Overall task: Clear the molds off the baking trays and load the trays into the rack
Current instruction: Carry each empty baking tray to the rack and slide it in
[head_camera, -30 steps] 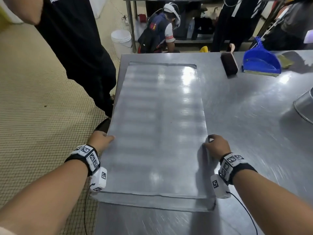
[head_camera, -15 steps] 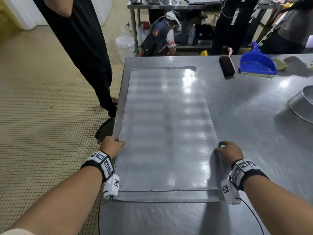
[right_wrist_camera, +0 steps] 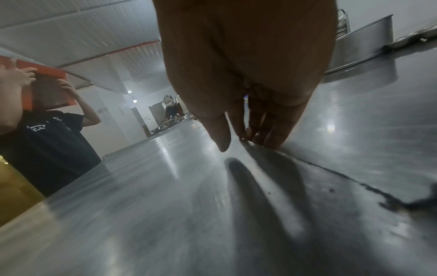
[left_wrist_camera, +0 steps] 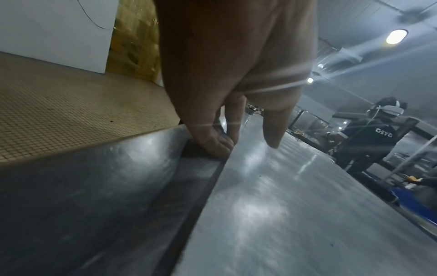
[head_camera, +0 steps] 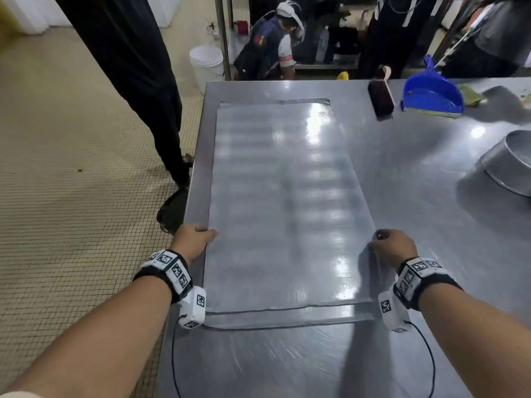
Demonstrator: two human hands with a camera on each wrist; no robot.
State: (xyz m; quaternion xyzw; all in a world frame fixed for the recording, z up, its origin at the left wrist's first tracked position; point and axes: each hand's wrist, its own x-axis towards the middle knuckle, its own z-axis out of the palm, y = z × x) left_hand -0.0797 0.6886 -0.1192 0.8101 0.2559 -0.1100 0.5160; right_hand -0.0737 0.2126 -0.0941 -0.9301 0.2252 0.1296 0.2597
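Note:
A long flat metal baking tray [head_camera: 287, 202] lies lengthwise on the steel table [head_camera: 416, 225], near its left side, with nothing on it. My left hand [head_camera: 195, 237] grips the tray's left long edge close to the near end. In the left wrist view its fingers [left_wrist_camera: 220, 145] curl down against that edge while the thumb points over the tray top [left_wrist_camera: 283, 205]. My right hand [head_camera: 393, 245] holds the right long edge opposite. In the right wrist view the fingertips [right_wrist_camera: 260, 140] meet the edge and the thumb hovers above the tray [right_wrist_camera: 165, 186].
A brush [head_camera: 380, 99] and a blue dustpan [head_camera: 431, 96] lie at the table's far side. A round metal pan [head_camera: 508, 165] sits at the right edge. A person in black [head_camera: 129, 67] stands by the table's left side; a white bucket [head_camera: 207, 61] stands beyond.
The tray's near left corner hung past the table's left edge; now the tray lies wholly on the table, squared to it. Both hands kept hold of its long edges.

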